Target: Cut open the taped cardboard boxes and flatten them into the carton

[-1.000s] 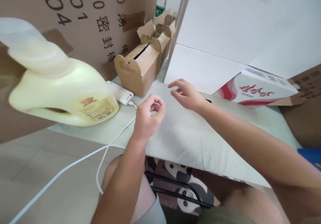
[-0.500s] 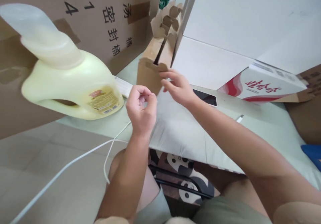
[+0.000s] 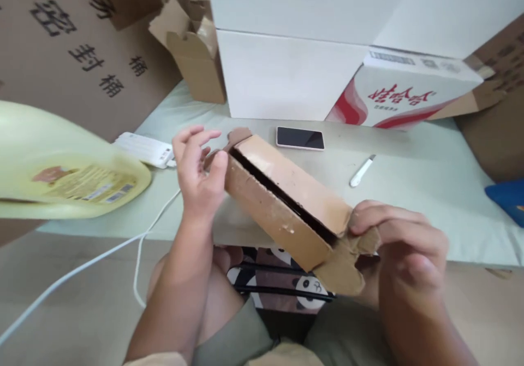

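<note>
A long, narrow brown cardboard box (image 3: 282, 175) is held aslant above the front edge of the table, with a dark slit running along its top. At its far left end my left hand (image 3: 200, 169) has the thumb against the corner and the fingers curved around a small flap. My right hand (image 3: 405, 240) pinches the torn, crumpled flap (image 3: 344, 267) at the near right end. Beyond the box lie a phone (image 3: 300, 138) with a dark screen and a white-handled knife (image 3: 362, 171), both apart from my hands.
To the left stands a large yellow detergent bottle (image 3: 73, 164), close to a white power strip or adapter (image 3: 143, 148) and a white cable (image 3: 82, 270). Another opened brown carton (image 3: 200, 71), white boxes (image 3: 278, 76) and a red-and-white box (image 3: 401, 93) line the back.
A narrow cardboard box has come from the back to in front of me, now between both hands. My right hand has moved right and nearer. The view has turned rightward.
</note>
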The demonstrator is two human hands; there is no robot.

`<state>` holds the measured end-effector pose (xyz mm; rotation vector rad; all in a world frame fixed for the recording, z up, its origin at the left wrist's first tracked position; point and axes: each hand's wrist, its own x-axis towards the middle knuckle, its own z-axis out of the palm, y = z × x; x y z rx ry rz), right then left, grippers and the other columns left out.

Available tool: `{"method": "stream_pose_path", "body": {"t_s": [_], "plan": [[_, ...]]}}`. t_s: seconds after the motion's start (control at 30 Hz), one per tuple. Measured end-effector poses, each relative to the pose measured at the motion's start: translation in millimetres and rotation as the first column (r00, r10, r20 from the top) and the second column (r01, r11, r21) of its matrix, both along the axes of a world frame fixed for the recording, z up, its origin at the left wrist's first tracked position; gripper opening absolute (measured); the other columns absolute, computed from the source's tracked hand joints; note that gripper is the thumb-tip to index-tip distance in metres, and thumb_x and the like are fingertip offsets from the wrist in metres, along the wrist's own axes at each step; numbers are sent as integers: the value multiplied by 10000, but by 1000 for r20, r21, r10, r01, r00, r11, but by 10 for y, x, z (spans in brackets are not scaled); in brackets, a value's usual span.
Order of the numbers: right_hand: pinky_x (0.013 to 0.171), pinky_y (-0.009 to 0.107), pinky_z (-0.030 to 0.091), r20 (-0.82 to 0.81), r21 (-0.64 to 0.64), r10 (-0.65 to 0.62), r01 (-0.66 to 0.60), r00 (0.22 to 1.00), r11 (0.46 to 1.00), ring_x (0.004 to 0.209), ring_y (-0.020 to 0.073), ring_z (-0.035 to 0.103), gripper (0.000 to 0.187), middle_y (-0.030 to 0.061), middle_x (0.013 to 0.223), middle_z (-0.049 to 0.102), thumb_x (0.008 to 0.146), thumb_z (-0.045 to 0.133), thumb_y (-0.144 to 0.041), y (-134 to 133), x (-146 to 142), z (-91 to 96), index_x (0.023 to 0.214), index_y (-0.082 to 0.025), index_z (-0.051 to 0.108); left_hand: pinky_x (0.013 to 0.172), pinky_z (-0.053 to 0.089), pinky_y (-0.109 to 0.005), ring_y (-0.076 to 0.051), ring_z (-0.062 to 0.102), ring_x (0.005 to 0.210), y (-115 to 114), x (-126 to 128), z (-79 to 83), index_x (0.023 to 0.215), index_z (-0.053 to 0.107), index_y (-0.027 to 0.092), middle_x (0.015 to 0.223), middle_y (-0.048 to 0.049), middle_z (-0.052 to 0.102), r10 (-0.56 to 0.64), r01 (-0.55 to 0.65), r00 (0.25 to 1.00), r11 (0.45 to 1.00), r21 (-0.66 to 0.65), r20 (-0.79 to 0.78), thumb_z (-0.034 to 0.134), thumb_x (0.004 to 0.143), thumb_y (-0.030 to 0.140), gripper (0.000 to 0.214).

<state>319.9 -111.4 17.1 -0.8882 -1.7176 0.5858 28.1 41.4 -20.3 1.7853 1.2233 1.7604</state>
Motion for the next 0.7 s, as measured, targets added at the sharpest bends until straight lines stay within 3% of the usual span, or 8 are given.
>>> {"method": "stream_pose_path", "body": {"t_s": [0.17, 0.3, 0.37, 0.5, 0.7], "plan": [[620, 334, 552, 124, 12, -26, 25, 992, 1000, 713, 194, 705, 337, 83, 889, 749, 1019, 552, -466, 94, 33, 12, 802, -215, 611, 1086, 507, -460, -254, 575, 1208, 55, 212, 4, 1093, 765, 177, 1136, -97, 618, -23, 33, 999, 962, 270, -39, 694, 887, 288, 245], [653, 313, 568, -49, 24, -85, 86, 995, 996, 777, 186, 685, 241, 58, 959, 706, 973, 622, -473, 119, 96, -115, 1083, -260, 601, 1046, 505, -550, -277, 572, 1183, 83, 307, 56, 1076, 783, 219, 1113, -82, 589, 51, -34, 998, 911, 411, -32, 648, 887, 361, 272], [654, 307, 573, -47, 26, -88, 89, 995, 996, 777, 183, 673, 311, 52, 947, 685, 968, 629, -475, 111, 123, -172, 1194, -264, 595, 1070, 457, -639, -286, 572, 1255, 30, 348, 88, 1078, 777, 274, 1228, -59, 573, 60, -14, 990, 946, 325, -131, 584, 954, 376, 252], [682, 332, 586, 162, -5, -22, 23, 987, 1000, 792, 202, 713, 254, 82, 919, 730, 1005, 557, -453, 129, 165, -182, 1031, -220, 654, 997, 399, -756, -334, 507, 1424, -90, 390, 122, 1147, 751, 356, 1414, -11, 510, 32, -7, 953, 997, 83, -300, 488, 1047, 401, 285], [663, 334, 589, 192, 75, -63, 50, 979, 996, 691, 190, 743, 237, 86, 914, 812, 999, 526, -405, 168, 111, -162, 943, -219, 663, 1021, 340, -829, -376, 402, 1514, -68, 326, 110, 1105, 762, 338, 1465, -17, 477, 16, -12, 953, 1000, 16, -303, 463, 1036, 435, 322]]}}
